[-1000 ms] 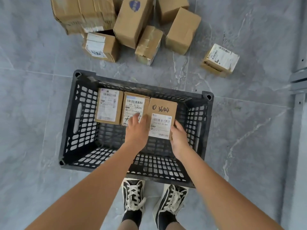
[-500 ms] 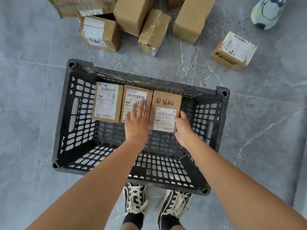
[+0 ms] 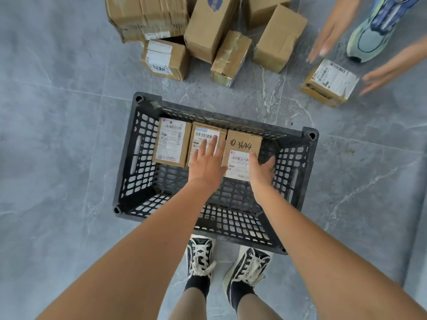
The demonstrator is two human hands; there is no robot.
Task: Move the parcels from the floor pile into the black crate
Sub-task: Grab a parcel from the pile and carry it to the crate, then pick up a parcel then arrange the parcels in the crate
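Note:
The black crate stands on the grey floor in front of my feet. Three labelled cardboard parcels sit in a row along its far wall: a left one, a middle one and a right one marked "3644". My left hand lies flat, fingers straight, on the middle parcel. My right hand holds the near right corner of the 3644 parcel, thumb on its label and fingers down its right side. The floor pile of parcels lies beyond the crate.
A lone labelled parcel lies on the floor at the upper right. Another person's two open hands reach towards it, beside their blue-green shoe. My black sneakers stand just behind the crate.
The 3644 parcel has settled against the far wall beside the middle one. My left hand flattened onto the middle parcel. Another person's shoe, then hands, entered at upper right.

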